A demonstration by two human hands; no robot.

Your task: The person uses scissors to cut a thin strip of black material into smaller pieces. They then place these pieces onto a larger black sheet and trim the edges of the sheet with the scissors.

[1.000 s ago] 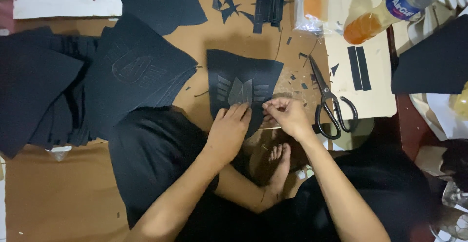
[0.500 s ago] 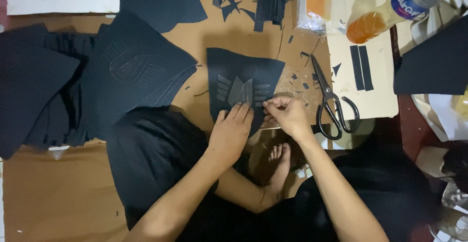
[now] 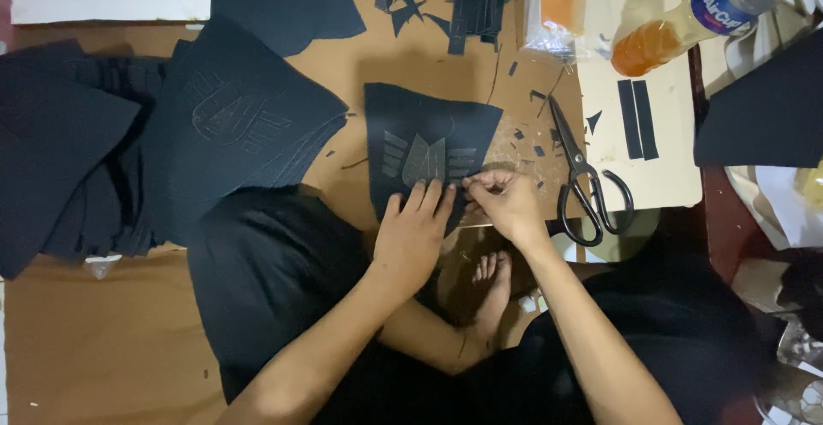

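Observation:
A black sheet [image 3: 429, 121] with a grey cut pattern [image 3: 426, 158] lies on the brown board in front of me. My left hand [image 3: 417, 232] rests flat on the sheet's near edge, its fingers spread just below the pattern. To its right, my right hand [image 3: 507, 202] has its fingertips pinched together on something small and thin at the sheet's lower right edge; I cannot make out what it is. The two hands almost touch.
Black-handled scissors [image 3: 583, 181] lie just right of my right hand. Stacks of black sheets [image 3: 231, 121] cover the left. A bottle of orange drink [image 3: 677, 26], a plastic bag [image 3: 557, 5] and two black strips [image 3: 637, 119] sit on a cream board [image 3: 669, 168] at right.
My left hand has crept a little further onto the sheet. My right hand stays pinched at the same spot. Otherwise only the view has shifted slightly.

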